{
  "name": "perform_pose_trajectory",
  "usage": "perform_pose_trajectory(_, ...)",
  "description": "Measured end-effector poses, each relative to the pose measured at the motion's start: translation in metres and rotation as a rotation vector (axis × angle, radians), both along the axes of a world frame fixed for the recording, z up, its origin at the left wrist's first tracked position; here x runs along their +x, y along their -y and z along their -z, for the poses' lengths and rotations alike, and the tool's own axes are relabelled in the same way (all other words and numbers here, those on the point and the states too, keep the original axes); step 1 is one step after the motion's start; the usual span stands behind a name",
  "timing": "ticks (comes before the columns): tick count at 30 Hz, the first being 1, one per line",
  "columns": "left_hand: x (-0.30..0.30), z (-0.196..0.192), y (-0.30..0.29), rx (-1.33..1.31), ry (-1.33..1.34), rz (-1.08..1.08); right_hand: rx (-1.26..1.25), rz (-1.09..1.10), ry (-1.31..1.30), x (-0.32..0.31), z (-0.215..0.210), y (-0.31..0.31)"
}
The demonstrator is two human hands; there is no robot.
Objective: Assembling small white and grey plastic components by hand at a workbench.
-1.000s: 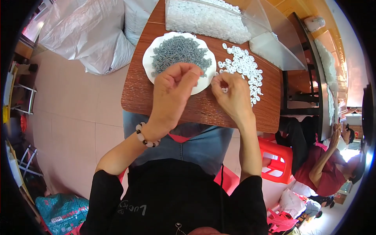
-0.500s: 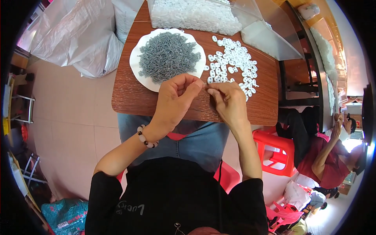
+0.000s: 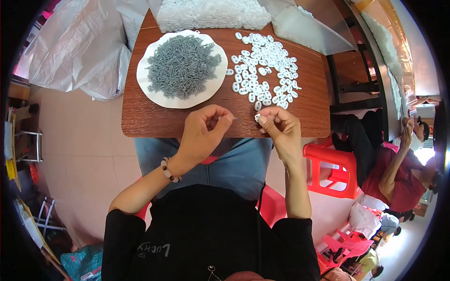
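Observation:
My left hand (image 3: 204, 135) is closed in a pinch over the near side of the table. A tiny thin piece (image 3: 235, 118) sticks out from its fingertips; its kind is too small to make out. To the right, my right hand (image 3: 283, 130) pinches a small white oval plastic piece with holes (image 3: 257, 117) between thumb and forefinger. Beyond that hand lies a loose spread of similar white oval pieces (image 3: 253, 85). A white wavy-rimmed plate (image 3: 223, 65) beyond my left hand bears a heap of small grey, spring-like pieces (image 3: 183, 65).
The brown wooden table (image 3: 187, 122) stands over my knees. Clear bins of white pieces (image 3: 213, 15) line its far side. Large white sacks (image 3: 77, 51) stand at left. A red stool (image 3: 330, 171) and a seated person in a red top (image 3: 398, 180) are at right.
My hands, which were nearly touching, have drawn apart and closer to me. A white oval piece now shows in my right fingertips. The whole view has shifted slightly.

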State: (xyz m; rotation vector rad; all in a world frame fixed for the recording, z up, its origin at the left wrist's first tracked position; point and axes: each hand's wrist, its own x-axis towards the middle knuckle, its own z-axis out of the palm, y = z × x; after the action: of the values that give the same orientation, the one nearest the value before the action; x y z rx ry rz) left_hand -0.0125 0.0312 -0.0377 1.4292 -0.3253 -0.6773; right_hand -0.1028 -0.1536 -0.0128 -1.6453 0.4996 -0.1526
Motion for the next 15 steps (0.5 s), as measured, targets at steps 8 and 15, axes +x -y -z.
perform_pose_trajectory(8, -0.016, -0.006, -0.014, 0.058, 0.032, 0.03, -0.043, -0.042, 0.077, -0.011, 0.007, -0.004)
perform_pose_trajectory(15, -0.028, -0.025, -0.009, -0.046, -0.101, 0.044, 0.216, -0.056, 0.08, -0.017, -0.023, -0.026)
